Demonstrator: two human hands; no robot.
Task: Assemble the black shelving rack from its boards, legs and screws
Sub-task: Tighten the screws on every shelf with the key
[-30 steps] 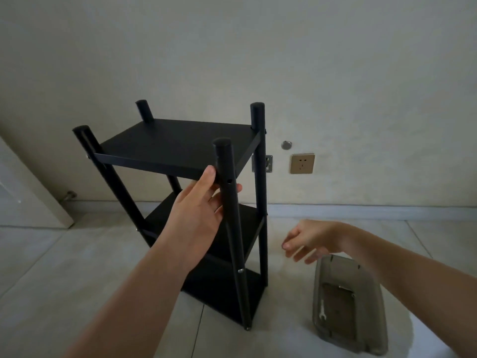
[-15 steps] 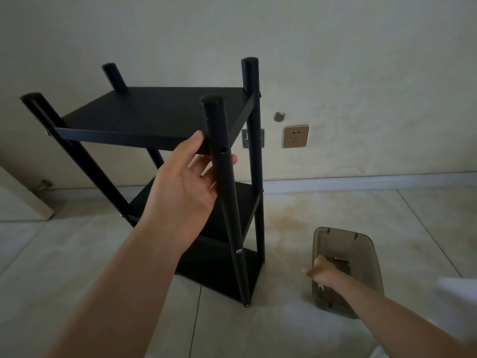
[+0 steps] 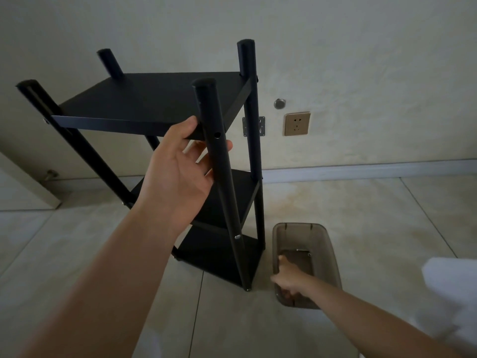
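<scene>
Black shelving rack [image 3: 160, 104], standing on the tiled floor [image 3: 361, 215] before the wall [image 3: 335, 47], with three boards mounted between four legs. The top board [image 3: 154, 99] sits level; the near front leg [image 3: 219, 177] shows an unfilled screw hole [image 3: 217, 135] at the height of that board, whereas a fitted screw [image 3: 237, 237] is visible lower on the same leg. Judged step: fastening the top board to the near front leg, with the rack otherwise largely built.

Left hand [image 3: 178, 171], fingers nearly straight and spread, rests against the underside edge of the top board and the near front leg, steadying both; it clasps nothing.

Grey plastic bin [image 3: 322, 241], on the floor just beside the foot of the rack. Right hand [image 3: 286, 280] reaches into its near end. Whether the fingers have closed on anything cannot be told, as they are hidden in the bin; a small metal part lies further back in it.

Next move, as judged: a screw, and probably a tool, must come out of the bin and be carried up to the open hole, while the left hand keeps hole and board aligned.

Compared with half a second ago, the right hand has gone deeper, from the bin's rim to its near interior; a full second ago it hovered open above the bin. The left hand holds the same station throughout.
</scene>
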